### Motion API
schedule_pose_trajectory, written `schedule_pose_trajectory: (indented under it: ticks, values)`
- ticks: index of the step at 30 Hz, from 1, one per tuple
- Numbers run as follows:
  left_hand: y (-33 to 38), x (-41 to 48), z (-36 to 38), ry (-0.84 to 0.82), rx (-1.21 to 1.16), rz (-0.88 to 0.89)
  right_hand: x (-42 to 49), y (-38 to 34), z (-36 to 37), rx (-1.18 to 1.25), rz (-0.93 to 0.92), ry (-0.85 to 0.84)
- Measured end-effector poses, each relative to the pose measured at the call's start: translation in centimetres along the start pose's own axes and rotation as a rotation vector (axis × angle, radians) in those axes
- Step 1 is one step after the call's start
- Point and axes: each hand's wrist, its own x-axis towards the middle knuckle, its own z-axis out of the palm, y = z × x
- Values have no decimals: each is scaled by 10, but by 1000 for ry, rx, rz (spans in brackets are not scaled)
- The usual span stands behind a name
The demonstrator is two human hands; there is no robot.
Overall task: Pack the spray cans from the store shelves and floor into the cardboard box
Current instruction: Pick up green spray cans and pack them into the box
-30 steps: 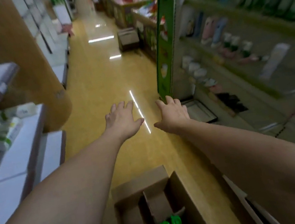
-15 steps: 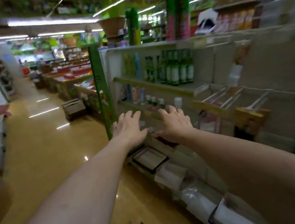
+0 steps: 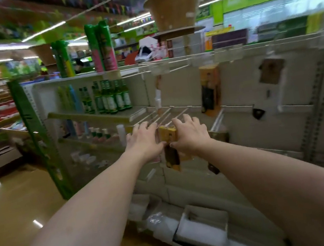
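Both arms stretch out toward the shelf unit (image 3: 96, 118). Left hand (image 3: 144, 140) and right hand (image 3: 190, 134) sit side by side, backs up. Each grip is spread and loose and pinches nothing. A yellow pack (image 3: 168, 134) hangs between the 2 hands; cannot tell if either touches it. Tall spray cans (image 3: 101, 47) stand upright on the top shelf, a green-pink pair with 1 green-yellow can (image 3: 63, 60) near on the left, all well above and left of the hands. Green bottles (image 3: 109, 97) stand in a row 1 shelf down. A brown box (image 3: 2, 158) is on the floor, far left. Frame is blurry.
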Motion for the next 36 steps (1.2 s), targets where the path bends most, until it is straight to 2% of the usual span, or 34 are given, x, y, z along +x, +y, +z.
schedule_pose_trajectory:
  ticks: [8,16,23,31,36]
  values:
    - [128,1,20,-23,-15,231,-68,108,-43,-54,239,50]
    - [214,-13,41,-74,-77,511,-130,168,-57,-126,519,97]
    - [239,-32,68,-162,-131,678,-179,178,-43,-149,726,83]
    - [236,-63,124,-329,-170,776,-234,183,9,-111,911,24]
    - [238,-80,175,-448,-184,810,-261,201,64,-131,1023,-107]
